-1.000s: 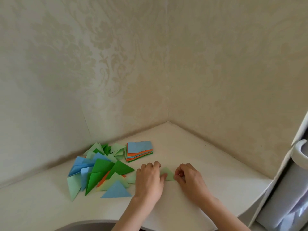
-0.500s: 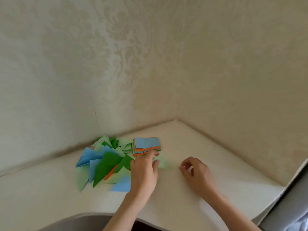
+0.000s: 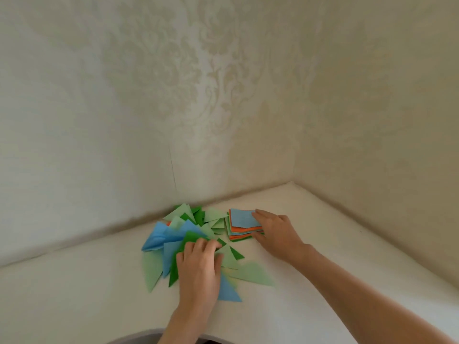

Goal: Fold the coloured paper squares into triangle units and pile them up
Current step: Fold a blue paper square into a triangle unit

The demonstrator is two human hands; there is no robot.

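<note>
Cream damask wallpaper (image 3: 198,70) on two walls meeting in corner at 1 o'clock; vertical seam (image 3: 173,167) at 12; white tabletop (image 3: 310,244) below, soft daylight.

Left hand (image 3: 198,266) hides part of triangle pile (image 3: 188,234).

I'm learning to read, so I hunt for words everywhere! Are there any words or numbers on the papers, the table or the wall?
None: no words, numbers or signs show anywhere.
Stack of paper squares: plain colours, no print.
Pile of folded triangles: plain blue and green.
Wall: only a flowery pattern, no letters.
</note>
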